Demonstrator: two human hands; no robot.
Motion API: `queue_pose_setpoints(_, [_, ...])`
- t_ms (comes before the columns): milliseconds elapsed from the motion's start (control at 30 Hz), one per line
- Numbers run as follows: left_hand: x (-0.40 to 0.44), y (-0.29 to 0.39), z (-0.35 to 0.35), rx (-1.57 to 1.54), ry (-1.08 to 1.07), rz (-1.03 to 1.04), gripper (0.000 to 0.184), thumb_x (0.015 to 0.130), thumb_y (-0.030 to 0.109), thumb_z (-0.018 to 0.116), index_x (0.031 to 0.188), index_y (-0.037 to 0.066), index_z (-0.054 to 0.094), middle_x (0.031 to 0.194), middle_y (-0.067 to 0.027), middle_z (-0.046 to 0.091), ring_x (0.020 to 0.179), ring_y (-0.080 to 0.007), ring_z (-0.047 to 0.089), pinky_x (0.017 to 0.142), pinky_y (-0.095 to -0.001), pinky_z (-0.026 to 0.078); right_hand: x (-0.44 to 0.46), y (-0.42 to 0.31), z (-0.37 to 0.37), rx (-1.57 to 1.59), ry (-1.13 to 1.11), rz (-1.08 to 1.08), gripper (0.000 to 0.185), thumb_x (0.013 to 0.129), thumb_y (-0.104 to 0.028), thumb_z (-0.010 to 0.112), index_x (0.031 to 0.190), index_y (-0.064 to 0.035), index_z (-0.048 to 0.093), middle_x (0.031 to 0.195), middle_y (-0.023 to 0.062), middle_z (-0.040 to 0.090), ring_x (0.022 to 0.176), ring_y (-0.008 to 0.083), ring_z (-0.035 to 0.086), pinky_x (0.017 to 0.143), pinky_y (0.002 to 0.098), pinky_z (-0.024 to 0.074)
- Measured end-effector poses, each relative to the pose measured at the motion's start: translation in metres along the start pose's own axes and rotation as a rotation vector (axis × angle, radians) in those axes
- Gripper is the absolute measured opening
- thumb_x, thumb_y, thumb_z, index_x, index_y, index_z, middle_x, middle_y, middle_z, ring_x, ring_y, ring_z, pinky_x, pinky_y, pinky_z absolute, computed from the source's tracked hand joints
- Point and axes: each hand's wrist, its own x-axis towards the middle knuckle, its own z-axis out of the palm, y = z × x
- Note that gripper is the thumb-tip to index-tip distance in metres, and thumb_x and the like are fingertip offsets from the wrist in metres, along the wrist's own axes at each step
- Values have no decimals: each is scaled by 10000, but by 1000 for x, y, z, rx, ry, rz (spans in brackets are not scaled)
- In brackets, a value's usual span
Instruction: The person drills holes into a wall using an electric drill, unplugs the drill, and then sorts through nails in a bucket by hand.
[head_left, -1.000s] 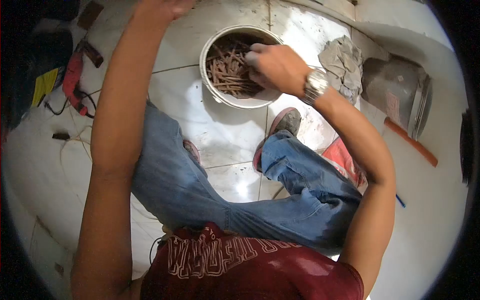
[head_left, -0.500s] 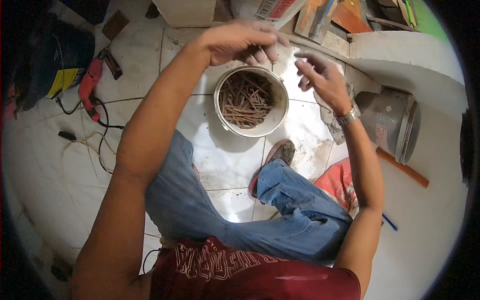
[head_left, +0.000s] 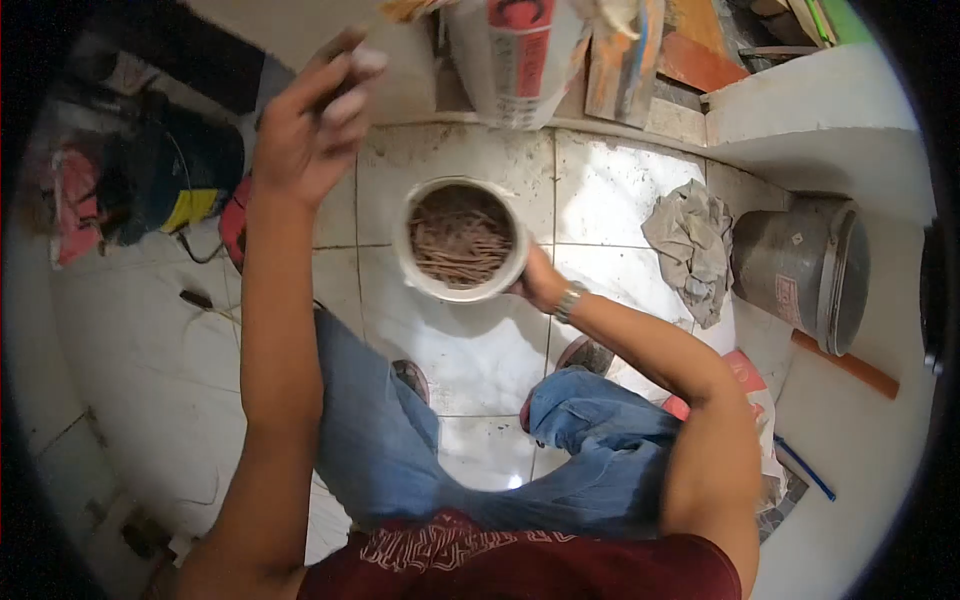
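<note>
A white bucket (head_left: 463, 294) stands on the tiled floor in the middle of the view, with many thin brown stick-like pieces (head_left: 462, 250) inside. Against its lower right side is my right hand (head_left: 541, 277), a metal watch at the wrist; the fingers curl behind the bucket wall and are mostly hidden. My left hand (head_left: 322, 125) is raised at the upper left, away from the bucket. Its fingers are bent and apart, slightly blurred, with nothing visible between them.
Crumpled grey paper (head_left: 690, 245) lies right of the bucket, beside a tipped grey bucket (head_left: 785, 265) and an orange-brown strip (head_left: 846, 364). A printed sack (head_left: 518, 70) stands behind. At left are a dark container (head_left: 200, 160) and a red tool (head_left: 233, 222).
My right hand has come down from above the bucket onto its side. My left hand has moved left and up, away from the bucket. The view has shifted, showing more of the sack.
</note>
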Motion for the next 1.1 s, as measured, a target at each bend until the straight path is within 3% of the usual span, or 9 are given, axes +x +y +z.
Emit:
queue_pose_setpoints(200, [-23, -31, 75, 49, 252, -359, 331, 979, 189, 565, 1281, 54, 581, 797, -25, 596, 433, -58, 370, 363, -186, 268, 69, -36, 64, -343, -186, 61, 720, 1023, -558, 410, 1451, 19, 453, 1243, 256, 628, 995, 367, 719, 734, 471, 608])
queue_pose_setpoints(233, [-24, -38, 91, 89, 332, -389, 339, 975, 196, 570, 1282, 53, 577, 796, -20, 588, 440, -63, 379, 368, -186, 277, 81, -30, 64, -420, -19, -65, 648, 997, -523, 486, 1117, 96, 638, 1129, 302, 687, 966, 429, 712, 701, 517, 580])
queue_pose_setpoints(300, [-41, -49, 100, 127, 426, -405, 334, 968, 200, 582, 1266, 49, 576, 805, -13, 573, 472, -69, 407, 394, -195, 305, 102, -2, 48, -1010, 157, -528, 542, 954, -429, 559, 956, 101, 674, 1043, 332, 682, 905, 479, 683, 821, 541, 543])
queue_pose_setpoints(400, [-97, -56, 142, 90, 719, -494, 266, 974, 191, 588, 1205, 59, 582, 778, 8, 549, 552, -76, 462, 461, -228, 354, -39, -5, 26, -1272, 178, -586, 353, 934, -279, 497, 843, -3, 698, 836, 278, 683, 795, 462, 672, 786, 554, 532])
queue_pose_setpoints(600, [-265, 65, 237, 678, 944, -839, 361, 989, 123, 516, 1345, 84, 564, 861, -18, 614, 580, -99, 502, 472, -233, 384, -415, -12, 11, -1311, 10, 43, 252, 775, -94, 569, 976, -11, 697, 921, 267, 673, 942, 448, 648, 847, 541, 510])
queue_pose_setpoints(633, [-283, 85, 250, 639, 997, -869, 360, 990, 124, 522, 1346, 83, 564, 908, -33, 630, 647, -111, 548, 516, -249, 429, -454, -29, 10, -1844, -443, -268, 209, 846, -122, 540, 943, -20, 694, 927, 245, 682, 935, 428, 658, 836, 548, 518])
queue_pose_setpoints(700, [-278, 121, 289, 566, 1033, -865, 355, 993, 126, 531, 1345, 81, 559, 968, -57, 648, 755, -134, 610, 598, -276, 495, -490, 15, -13, -1460, 77, -772, 204, 892, -150, 531, 926, -45, 702, 946, 207, 705, 902, 405, 684, 820, 551, 533])
queue_pose_setpoints(867, [-186, 175, 385, 260, 899, -658, 326, 1010, 131, 531, 1330, 72, 534, 986, -81, 648, 879, -187, 653, 766, -326, 560, -468, -97, -53, -1951, -625, -127, 271, 896, -249, 536, 950, -77, 738, 1000, 192, 725, 876, 348, 717, 745, 486, 567])
queue_pose_setpoints(1100, [72, 226, 480, 45, 491, -253, 271, 1010, 186, 561, 1253, 71, 529, 874, -29, 580, 688, -168, 585, 596, -291, 487, -444, -423, 30, -1574, 409, -11, 327, 887, -262, 538, 1027, -19, 705, 1060, 279, 698, 998, 434, 687, 860, 533, 548])
